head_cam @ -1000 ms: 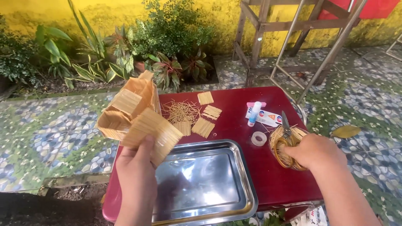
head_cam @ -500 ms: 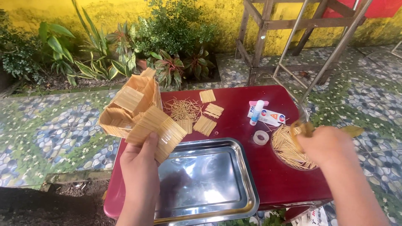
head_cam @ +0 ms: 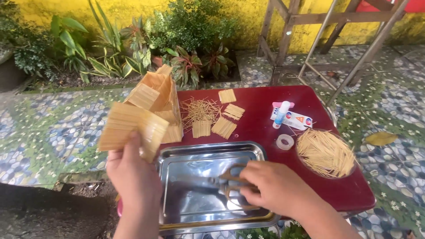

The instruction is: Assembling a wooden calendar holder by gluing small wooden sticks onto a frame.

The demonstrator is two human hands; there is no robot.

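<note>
The right hand, low in the centre of the frame, is closed around the handles of the scissors, which lie over the metal tray with blades pointing left. The left hand pinches a flat panel of glued sticks at left of centre (tilted, its sticks running roughly up-down), just up-left of the blades.

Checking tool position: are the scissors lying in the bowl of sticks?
No, the scissors are over the metal tray, under the right hand.
</note>
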